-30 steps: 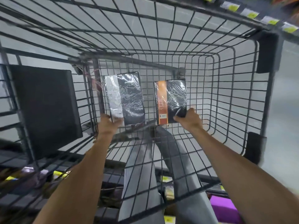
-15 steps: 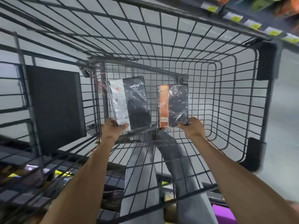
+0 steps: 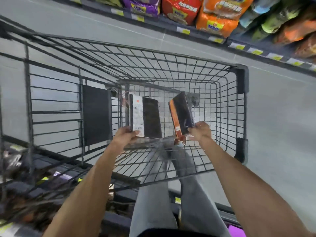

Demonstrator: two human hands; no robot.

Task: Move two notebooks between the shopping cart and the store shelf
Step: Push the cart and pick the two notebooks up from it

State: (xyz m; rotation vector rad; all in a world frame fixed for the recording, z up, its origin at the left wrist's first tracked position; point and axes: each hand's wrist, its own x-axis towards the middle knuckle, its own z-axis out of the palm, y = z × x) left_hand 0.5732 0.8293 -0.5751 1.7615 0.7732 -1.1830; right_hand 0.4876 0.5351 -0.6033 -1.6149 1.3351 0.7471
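Both held inside grey wire shopping cart. Left hand pinches white-banded black wrapped notebook; right hand pinches orange-banded black wrapped notebook at its 3 o'clock. Long axes extend toward 12 o'clock from each grip.

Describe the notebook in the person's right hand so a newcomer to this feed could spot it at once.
Start at the wire shopping cart filling the view; inside its basket two black notebooks are held up. The right hand grips the orange-band notebook at its lower edge, tilted. Its neighbour, the white-band notebook in the left hand, carries white where this one carries orange.
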